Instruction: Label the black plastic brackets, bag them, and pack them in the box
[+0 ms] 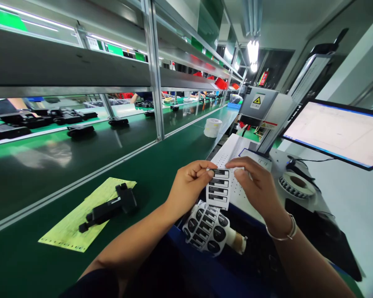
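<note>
Head view: from where I stand, the work looks only partly along. The person's left hand (191, 182) pinches the top left corner of a white label strip (218, 191) between thumb and forefinger. The right hand (257, 186) has its thumb and forefinger parted just beside the strip's top right corner; whether a fingertip touches it, I cannot tell. At least 4 black-and-white labels sit on the strip, 1 below another, and no lifted label shows. So holding up the strip seems done, while the labels on it look unused.

The strip hangs just off the right edge of the green table (161, 174), its lower end in front of a label roll (205, 229) that carries many more labels. I cannot tell if strip and roll are joined.

Towards the table's near left corner, a black device (107, 212) lies across a yellow paper (66, 229), well apart from both hands. It has a small pale patch; whether that is a label is too small to tell.
</note>
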`<move>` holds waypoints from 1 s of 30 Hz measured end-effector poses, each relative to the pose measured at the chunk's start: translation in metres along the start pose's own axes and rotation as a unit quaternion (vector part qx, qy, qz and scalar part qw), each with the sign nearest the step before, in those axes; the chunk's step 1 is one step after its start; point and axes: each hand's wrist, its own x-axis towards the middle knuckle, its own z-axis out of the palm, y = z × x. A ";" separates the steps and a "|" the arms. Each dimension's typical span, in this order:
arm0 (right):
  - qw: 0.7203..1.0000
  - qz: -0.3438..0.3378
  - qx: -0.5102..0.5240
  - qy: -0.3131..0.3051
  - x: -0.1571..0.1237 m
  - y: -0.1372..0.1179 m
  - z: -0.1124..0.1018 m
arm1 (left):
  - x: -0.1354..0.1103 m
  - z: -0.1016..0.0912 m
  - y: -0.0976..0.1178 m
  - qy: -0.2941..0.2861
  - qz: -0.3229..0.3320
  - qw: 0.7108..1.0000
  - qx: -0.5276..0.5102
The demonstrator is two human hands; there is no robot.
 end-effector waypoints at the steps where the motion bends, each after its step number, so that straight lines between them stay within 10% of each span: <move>1: 1.000 0.007 -0.001 -0.010 -0.002 -0.001 0.000 | 0.000 0.000 0.000 0.001 0.001 1.000 -0.001; 30: 0.998 0.060 -0.015 0.004 -0.012 0.001 0.005 | -0.001 0.002 0.002 -0.007 -0.029 1.000 -0.005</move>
